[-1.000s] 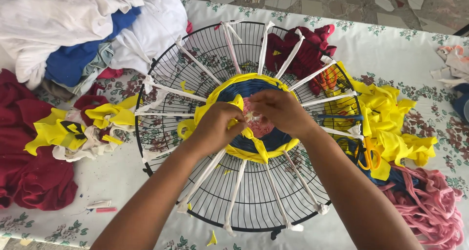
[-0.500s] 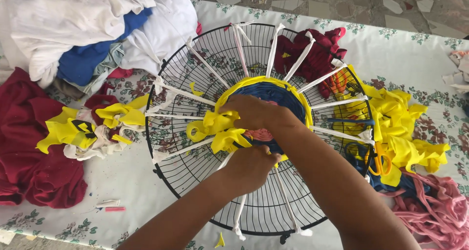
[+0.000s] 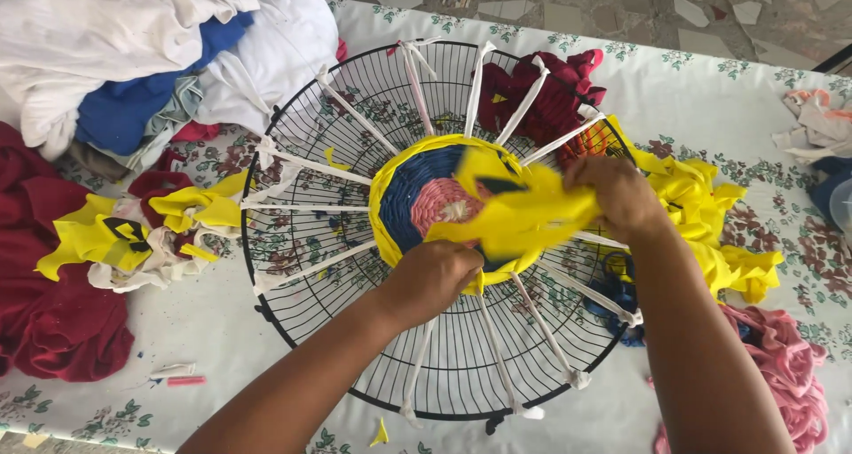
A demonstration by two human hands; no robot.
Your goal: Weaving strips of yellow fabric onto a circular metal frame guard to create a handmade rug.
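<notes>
Head view: the right hand pulls a yellow cloth strip sideways, pinched tight. The left hand presses the round woven mat (on the black wire fan guard). Next, I think, tuck it under a white spoke.

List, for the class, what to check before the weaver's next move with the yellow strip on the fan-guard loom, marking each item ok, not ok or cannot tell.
1. Right hand grips the yellow strip: ok.
2. Left hand presses the woven disc at its near edge: ok.
3. White spoke strips tied to the wire fan guard rim: ok where visible.
4. Strip free of twists: cannot tell, blurred.
5. Spare yellow fabric within reach on the right: ok.
</notes>
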